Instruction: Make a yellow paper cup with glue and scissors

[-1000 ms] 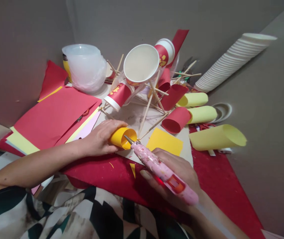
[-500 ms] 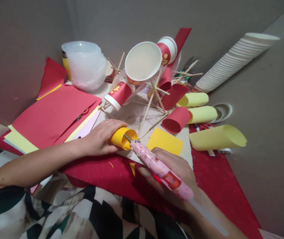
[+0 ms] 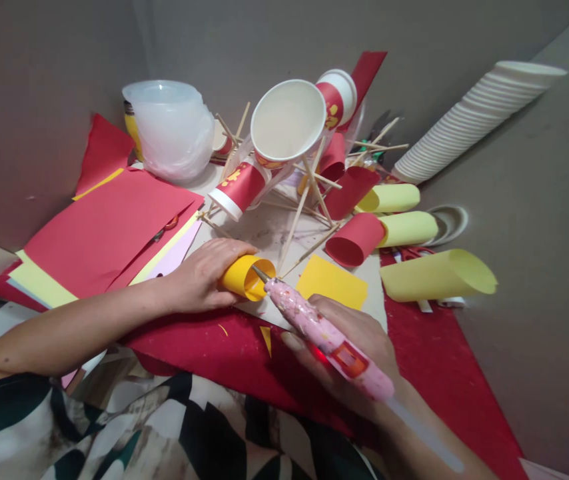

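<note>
My left hand [image 3: 214, 275] is wrapped round a rolled yellow paper tube [image 3: 237, 277], its open end turned to the right. In my right hand [image 3: 354, 333] is a pink patterned glue gun [image 3: 309, 320] with an orange switch and a glue stick out of its back end. The metal nozzle is at the mouth of the tube; whether it touches the paper I cannot tell. Beside it lies a flat yellow paper piece [image 3: 333, 283]. Behind stands a frame of wooden sticks [image 3: 298, 210] carrying red-and-white paper cups [image 3: 242, 190].
Red paper sheets [image 3: 109, 230] are stacked at the left, a translucent plastic tub [image 3: 169, 133] behind them. Red paper tubes [image 3: 354, 239] and pale yellow tubes [image 3: 439, 277] lie to the right. A tall leaning stack of paper cups [image 3: 474, 127] rises by the wall.
The glue gun in my right hand has shifted slightly to the right, its nozzle drawn a little back from inside the tube. My left hand holds the tube in the same place.
</note>
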A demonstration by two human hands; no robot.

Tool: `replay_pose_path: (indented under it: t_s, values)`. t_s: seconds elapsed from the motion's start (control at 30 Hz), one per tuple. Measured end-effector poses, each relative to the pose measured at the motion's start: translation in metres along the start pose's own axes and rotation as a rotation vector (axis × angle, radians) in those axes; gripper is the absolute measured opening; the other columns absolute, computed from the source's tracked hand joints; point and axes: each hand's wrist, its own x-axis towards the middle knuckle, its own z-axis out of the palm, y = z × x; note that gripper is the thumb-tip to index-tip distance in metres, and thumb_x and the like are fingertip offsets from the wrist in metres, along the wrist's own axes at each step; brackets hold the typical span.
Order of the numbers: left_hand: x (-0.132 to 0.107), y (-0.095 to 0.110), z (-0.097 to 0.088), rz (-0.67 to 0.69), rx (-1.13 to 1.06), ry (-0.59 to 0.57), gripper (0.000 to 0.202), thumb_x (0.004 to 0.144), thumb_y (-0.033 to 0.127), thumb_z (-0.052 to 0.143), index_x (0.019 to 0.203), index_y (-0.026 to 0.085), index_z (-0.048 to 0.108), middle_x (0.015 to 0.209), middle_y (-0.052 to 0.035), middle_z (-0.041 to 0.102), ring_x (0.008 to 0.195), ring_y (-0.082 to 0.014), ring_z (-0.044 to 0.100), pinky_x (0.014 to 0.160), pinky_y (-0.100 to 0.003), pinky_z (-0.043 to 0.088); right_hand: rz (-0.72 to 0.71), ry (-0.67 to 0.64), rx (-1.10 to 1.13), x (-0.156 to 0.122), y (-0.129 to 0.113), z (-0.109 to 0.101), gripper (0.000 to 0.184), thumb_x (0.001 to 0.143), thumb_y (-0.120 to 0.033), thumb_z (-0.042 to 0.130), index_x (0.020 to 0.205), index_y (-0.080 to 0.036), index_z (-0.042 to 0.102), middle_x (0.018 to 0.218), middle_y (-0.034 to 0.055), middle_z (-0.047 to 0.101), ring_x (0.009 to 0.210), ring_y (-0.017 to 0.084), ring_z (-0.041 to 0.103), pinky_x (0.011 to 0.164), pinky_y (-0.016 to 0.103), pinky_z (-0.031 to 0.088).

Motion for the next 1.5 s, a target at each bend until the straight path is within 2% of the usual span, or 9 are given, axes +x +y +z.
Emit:
replay_pose_path:
  t_s: [0.27, 0.6, 0.77, 0.93, 1.13, 1.27, 1.5]
  values:
    - [-0.0005, 0.0007, -0.0003, -0.019, -0.008, -0.023, 0.060, 0.085, 0.040, 0.071, 0.135, 0.019, 0.045, 0.123, -0.0159, 0.067, 0.113, -0.0310, 0.065, 0.097, -0.048, 0.053, 0.036, -0.022, 0.010, 0.0007, -0.0017, -0.0030, 0.017, 0.097, -0.031, 0.058, 0.083, -0.021, 0.055, 0.068, -0.0008, 0.056, 0.057, 0.013, 0.054, 0.054, 0.026, 0.041]
    - [0.0005, 0.0008, -0.0013, 0.001, -0.014, -0.005, 0.058, 0.087, 0.042, 0.070, 0.133, 0.017, 0.047, 0.121, -0.0164, 0.067, 0.111, -0.0303, 0.065, 0.097, -0.047, 0.053, 0.081, -0.013, -0.019, 0.0006, -0.0011, -0.0037, 0.021, 0.095, -0.035, 0.062, 0.081, -0.019, 0.058, 0.067, 0.0005, 0.059, 0.055, 0.013, 0.055, 0.053, 0.026, 0.042]
    - [-0.0005, 0.0000, -0.0011, 0.010, 0.013, 0.005, 0.060, 0.085, 0.041, 0.071, 0.134, 0.018, 0.046, 0.122, -0.0162, 0.067, 0.111, -0.0307, 0.065, 0.096, -0.047, 0.054, 0.085, 0.014, -0.049, 0.0018, -0.0053, -0.0041, 0.013, 0.095, -0.027, 0.061, 0.085, -0.019, 0.061, 0.069, 0.0018, 0.060, 0.058, 0.014, 0.057, 0.057, 0.026, 0.045]
    - [-0.0011, -0.0008, -0.0013, 0.001, 0.010, -0.001, 0.060, 0.086, 0.042, 0.070, 0.135, 0.020, 0.045, 0.122, -0.0158, 0.066, 0.112, -0.0309, 0.065, 0.096, -0.049, 0.054, 0.101, 0.011, -0.042, 0.0031, -0.0070, -0.0068, 0.012, 0.095, -0.027, 0.062, 0.085, -0.020, 0.061, 0.069, 0.0025, 0.061, 0.059, 0.016, 0.060, 0.057, 0.027, 0.047]
    - [-0.0002, 0.0008, -0.0033, -0.020, -0.005, -0.013, 0.061, 0.082, 0.034, 0.073, 0.134, 0.019, 0.045, 0.123, -0.0159, 0.066, 0.111, -0.0303, 0.065, 0.096, -0.048, 0.054, 0.180, -0.016, -0.011, 0.0022, -0.0066, -0.0079, 0.017, 0.096, -0.030, 0.061, 0.081, -0.022, 0.058, 0.069, 0.0022, 0.061, 0.057, 0.015, 0.058, 0.055, 0.027, 0.047]
    - [-0.0003, 0.0008, -0.0042, -0.021, -0.007, -0.007, 0.060, 0.082, 0.031, 0.072, 0.135, 0.019, 0.045, 0.125, -0.0161, 0.065, 0.113, -0.0303, 0.064, 0.097, -0.048, 0.054, 0.178, 0.003, -0.002, 0.0028, -0.0068, -0.0079, 0.017, 0.096, -0.029, 0.062, 0.081, -0.021, 0.060, 0.072, 0.0038, 0.066, 0.060, 0.015, 0.062, 0.056, 0.027, 0.048]
    - [0.0010, 0.0014, -0.0058, -0.019, -0.025, 0.010, 0.061, 0.082, 0.031, 0.073, 0.135, 0.019, 0.045, 0.124, -0.0159, 0.065, 0.112, -0.0303, 0.065, 0.097, -0.048, 0.054, 0.200, 0.009, 0.023, 0.0027, -0.0063, -0.0083, 0.012, 0.097, -0.032, 0.061, 0.095, -0.021, 0.066, 0.071, 0.0019, 0.066, 0.058, 0.016, 0.063, 0.055, 0.028, 0.050]
